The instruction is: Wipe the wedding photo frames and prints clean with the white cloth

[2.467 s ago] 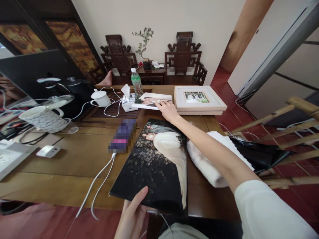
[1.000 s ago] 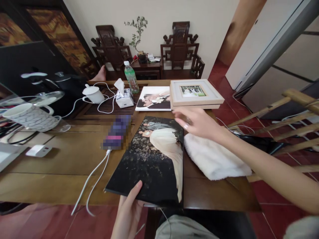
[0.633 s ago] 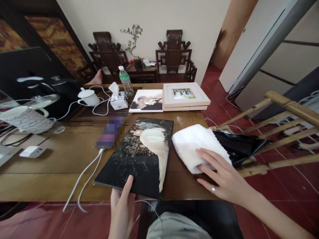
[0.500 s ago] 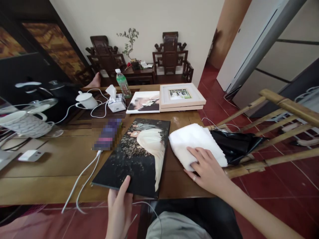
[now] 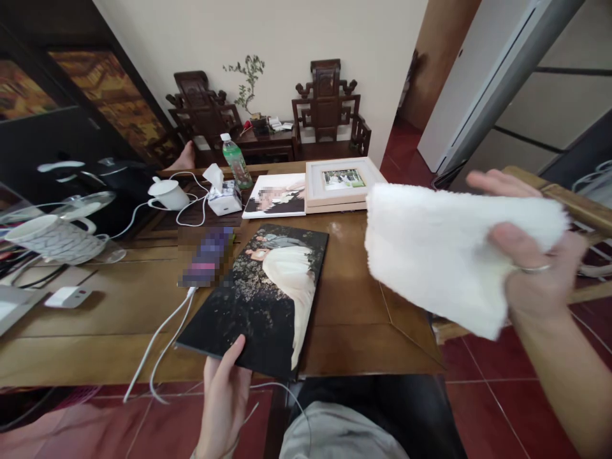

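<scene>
At a table [image 5: 354, 325], hands [image 5: 225, 386] hold cloth [image 5: 430, 248] and photo [image 5: 268, 299].

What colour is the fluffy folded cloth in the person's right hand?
The fluffy folded cloth in the right hand is plain white; the head view shows it.

Between the dark photo panel [image 5: 261, 296] in my left grip [image 5: 226, 386] and the white cloth [image 5: 435, 248] held up in my right grip [image 5: 542, 280], a lane of surface [image 5: 347, 306] lay open from the near edge up to the stacked frames [image 5: 342, 182], which blocked the far end beside a white-edged portrait [image 5: 278, 194]. Left of the panel, the phone [image 5: 209, 256] and its white cable [image 5: 161, 329] crowded any sideways pass; behind my right grip, the bamboo chair [image 5: 579, 207] hemmed me in.
</scene>
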`<control>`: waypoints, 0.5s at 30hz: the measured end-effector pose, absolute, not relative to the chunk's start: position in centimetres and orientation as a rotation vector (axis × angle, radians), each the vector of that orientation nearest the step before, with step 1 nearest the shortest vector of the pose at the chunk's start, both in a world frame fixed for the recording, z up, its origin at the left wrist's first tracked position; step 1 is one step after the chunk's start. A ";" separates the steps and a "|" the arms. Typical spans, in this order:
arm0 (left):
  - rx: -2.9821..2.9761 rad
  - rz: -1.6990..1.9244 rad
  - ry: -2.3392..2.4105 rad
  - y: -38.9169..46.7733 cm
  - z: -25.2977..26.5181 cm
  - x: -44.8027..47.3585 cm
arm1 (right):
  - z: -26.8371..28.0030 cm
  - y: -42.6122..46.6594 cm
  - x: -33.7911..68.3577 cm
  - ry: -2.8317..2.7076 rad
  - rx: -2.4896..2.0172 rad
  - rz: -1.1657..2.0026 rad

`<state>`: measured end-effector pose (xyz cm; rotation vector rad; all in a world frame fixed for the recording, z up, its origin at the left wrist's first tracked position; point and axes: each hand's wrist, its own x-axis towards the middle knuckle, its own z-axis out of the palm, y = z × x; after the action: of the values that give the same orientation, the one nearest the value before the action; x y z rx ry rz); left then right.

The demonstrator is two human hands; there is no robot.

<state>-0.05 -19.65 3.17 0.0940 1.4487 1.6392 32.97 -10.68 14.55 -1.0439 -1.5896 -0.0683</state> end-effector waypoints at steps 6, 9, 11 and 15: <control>0.103 1.596 1.396 -19.1 2.8 -0.6 | 14.5 -11.4 34.5 -1.793 -1.020 -0.438; 0.043 1.532 1.411 -18.4 3.0 -0.8 | 14.5 -11.4 35.2 -1.866 -1.047 -0.603; 0.001 1.472 1.442 -17.6 3.7 -0.7 | 14.5 -11.2 35.7 -1.909 -1.105 -0.664; 0.046 1.371 1.472 -15.2 5.5 -0.5 | 14.7 -10.1 37.3 -1.889 -1.167 -0.639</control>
<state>-0.55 -15.24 5.46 0.0459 1.4720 1.3706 37.30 -10.09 14.68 -1.1668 -1.8891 -0.6390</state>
